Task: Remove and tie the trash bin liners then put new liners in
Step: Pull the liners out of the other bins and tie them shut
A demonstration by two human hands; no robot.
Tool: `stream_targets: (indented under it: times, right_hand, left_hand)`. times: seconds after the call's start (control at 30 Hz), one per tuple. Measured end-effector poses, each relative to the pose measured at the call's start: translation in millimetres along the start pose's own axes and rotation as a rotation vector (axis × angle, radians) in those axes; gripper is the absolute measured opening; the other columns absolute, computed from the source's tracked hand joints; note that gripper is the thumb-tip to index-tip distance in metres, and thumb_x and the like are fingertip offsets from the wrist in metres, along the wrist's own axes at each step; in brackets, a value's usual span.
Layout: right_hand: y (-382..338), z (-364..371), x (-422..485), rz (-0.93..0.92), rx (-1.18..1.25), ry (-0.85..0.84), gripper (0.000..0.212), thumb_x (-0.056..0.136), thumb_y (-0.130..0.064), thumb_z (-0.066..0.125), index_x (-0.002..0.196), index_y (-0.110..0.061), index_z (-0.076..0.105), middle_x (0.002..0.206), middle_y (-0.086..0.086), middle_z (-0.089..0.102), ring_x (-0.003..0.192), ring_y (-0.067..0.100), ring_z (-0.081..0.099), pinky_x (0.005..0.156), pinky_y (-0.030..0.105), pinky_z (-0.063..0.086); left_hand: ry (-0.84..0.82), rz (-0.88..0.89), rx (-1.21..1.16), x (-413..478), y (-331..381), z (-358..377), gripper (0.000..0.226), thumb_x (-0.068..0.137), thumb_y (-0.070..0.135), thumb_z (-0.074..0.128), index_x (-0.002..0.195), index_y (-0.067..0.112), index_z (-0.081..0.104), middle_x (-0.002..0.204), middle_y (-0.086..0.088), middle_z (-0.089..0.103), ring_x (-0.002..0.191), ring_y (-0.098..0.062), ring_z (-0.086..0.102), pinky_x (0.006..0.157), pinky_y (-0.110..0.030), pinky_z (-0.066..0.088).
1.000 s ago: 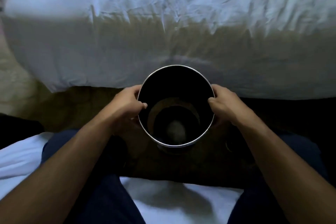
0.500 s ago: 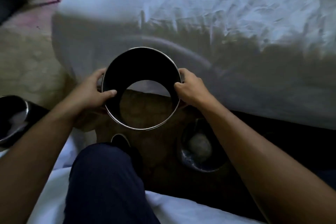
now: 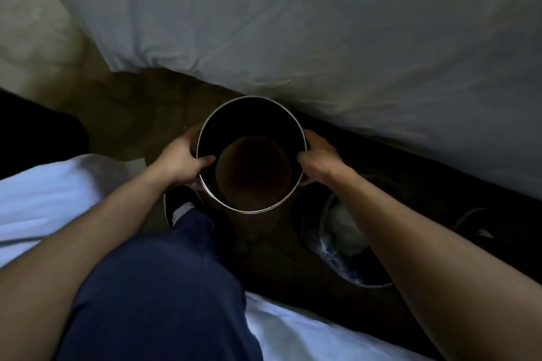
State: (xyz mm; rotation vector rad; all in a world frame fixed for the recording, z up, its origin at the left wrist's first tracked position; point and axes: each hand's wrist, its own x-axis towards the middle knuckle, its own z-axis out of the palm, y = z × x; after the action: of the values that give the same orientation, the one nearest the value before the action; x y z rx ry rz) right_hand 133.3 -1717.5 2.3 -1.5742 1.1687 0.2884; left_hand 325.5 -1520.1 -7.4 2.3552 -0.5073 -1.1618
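Both hands are on it: the left hand grips the metal bin at its left rim, thumb hooked inside, and the right hand clasps the opposite rim. The bin is mouth-up, just beside the white bedsheet. Lower right, a second bin with a crinkled liner stands on the floor.

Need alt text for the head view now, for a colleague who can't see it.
The left hand and right hand grip the silver rim of a dark round bin beside a white-sheeted bed. A second bin holding a clear liner and white trash sits on the floor under the right forearm.
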Motion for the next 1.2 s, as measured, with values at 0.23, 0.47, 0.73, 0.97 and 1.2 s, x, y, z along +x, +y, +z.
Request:
stream_targets:
  times: [0.23,0.47,0.73,0.97,1.2]
  right_hand:
    - [17.6,13.7,24.5,0.009,0.003,-0.030,0.051,0.089,-0.015,0.063,0.136,-0.029,0.049,0.120,0.004,0.063,0.103,0.028,0.066,0.086,0.049,0.061]
    - [30.9,-31.6,-33.7,-0.064,0.028,-0.023,0.063,0.091,-0.017,0.061,0.150,-0.022,0.043,0.140,0.006,0.057,0.124,0.024,0.058,0.103,0.049,0.053]
    - [101.6,-133.1,-129.3,-0.143,0.036,0.105,0.043,0.095,-0.013,0.058,0.137,-0.025,0.057,0.134,-0.003,0.061,0.127,0.014,0.056,0.105,0.047,0.051]
    - [175.1,-196.4,-151.9,-0.024,0.172,0.262,0.033,0.098,-0.023,0.059,0.131,-0.028,0.060,0.127,-0.006,0.062,0.119,0.015,0.058,0.102,0.046,0.053]
    - [228.5,-174.6,-123.1,0.300,0.344,0.264,0.030,0.103,-0.034,0.053,0.127,-0.017,0.061,0.123,0.009,0.063,0.114,0.028,0.059,0.104,0.049,0.049]
  left_hand:
    - [-0.120,-0.159,-0.136,8.5,-3.6,17.1,0.076,0.093,0.009,0.068,0.155,0.024,0.027,0.120,0.001,0.055,0.076,-0.009,0.061,0.048,-0.012,0.051]
    - [-0.122,-0.144,-0.066,-21.3,51.9,-11.4,0.040,0.092,0.018,0.071,0.129,0.014,0.057,0.114,-0.013,0.069,0.094,-0.030,0.072,0.078,-0.050,0.062]
    - [-0.242,0.000,-0.008,-76.5,178.0,12.1,0.047,0.099,0.021,0.061,0.144,0.017,0.046,0.128,-0.013,0.064,0.109,-0.033,0.066,0.088,-0.051,0.057]
    - [-0.310,0.093,0.086,-97.6,231.2,121.8,0.031,0.100,0.021,0.060,0.131,0.021,0.057,0.117,-0.012,0.067,0.106,-0.031,0.067,0.089,-0.053,0.057]
    - [-0.244,-0.153,-0.044,-77.8,174.6,217.9,0.058,0.100,0.051,0.050,0.152,0.030,0.035,0.139,-0.001,0.052,0.118,-0.025,0.053,0.098,-0.050,0.050]
